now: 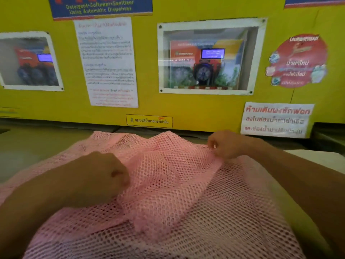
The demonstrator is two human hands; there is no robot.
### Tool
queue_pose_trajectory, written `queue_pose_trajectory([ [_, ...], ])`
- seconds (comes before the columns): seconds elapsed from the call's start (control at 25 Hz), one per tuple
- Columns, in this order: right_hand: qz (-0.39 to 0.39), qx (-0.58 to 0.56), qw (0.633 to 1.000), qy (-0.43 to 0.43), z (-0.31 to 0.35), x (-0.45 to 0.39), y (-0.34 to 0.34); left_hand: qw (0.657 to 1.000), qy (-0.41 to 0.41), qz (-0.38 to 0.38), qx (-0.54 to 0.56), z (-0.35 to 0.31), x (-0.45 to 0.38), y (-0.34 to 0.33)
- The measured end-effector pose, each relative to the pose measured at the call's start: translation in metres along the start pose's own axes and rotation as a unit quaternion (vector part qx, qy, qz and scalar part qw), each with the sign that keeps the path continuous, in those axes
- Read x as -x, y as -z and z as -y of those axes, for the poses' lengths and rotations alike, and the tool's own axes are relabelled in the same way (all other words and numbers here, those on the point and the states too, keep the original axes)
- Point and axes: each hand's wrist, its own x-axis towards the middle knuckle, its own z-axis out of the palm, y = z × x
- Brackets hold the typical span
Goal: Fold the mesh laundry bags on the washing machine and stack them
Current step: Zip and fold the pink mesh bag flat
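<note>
Pink mesh bag [168, 184], rumpled across washer top [28, 146]. Left hand [104, 176] and right hand [225, 144] both pinching mesh. Advice: pull taut, align edges before folding.

Both hands fisted, left hand [104, 176] nearer, right hand [226, 144] farther

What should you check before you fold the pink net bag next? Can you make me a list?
1. Left hand grips the pink mesh bag: ok, fingers curled into the mesh.
2. Right hand pinches the bag's far edge: ok.
3. Bag lies flat: not ok, it is bunched and wrinkled between the hands.
4. Bag rests on the machine top: ok at the far side; near edge runs out of view, cannot tell.
5. Room to fold toward the yellow wall: ok, bare surface shows behind the bag.
6. Folded stack ready nearby: cannot tell, none in view.
</note>
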Motion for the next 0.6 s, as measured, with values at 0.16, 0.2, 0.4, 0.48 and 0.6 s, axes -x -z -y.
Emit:
queue_pose_trajectory([
  [0.16, -0.058, 0.058, 0.994, -0.075, -0.034, -0.010, 0.031, 0.988, -0.009, 0.105, 0.115, -0.014, 0.009, -0.012],
  [0.2, -0.020, 0.089, 0.992, -0.090, -0.039, -0.011, 0.033, 0.988, -0.011, 0.082, 0.131, -0.021, 0.008, -0.017],
  [0.4, -0.064, 0.030, 0.997, 0.022, -0.003, -0.001, 0.024, 0.988, 0.012, -0.064, 0.139, -0.036, -0.004, -0.051],
  [0.48, -0.036, -0.046, 0.991, 0.122, 0.030, 0.023, 0.028, 0.987, 0.001, -0.088, 0.138, -0.036, -0.003, -0.055],
  [0.6, 0.101, -0.071, 0.960, 0.250, 0.069, 0.065, 0.030, 0.991, -0.011, -0.083, 0.108, -0.037, 0.007, -0.056],
])
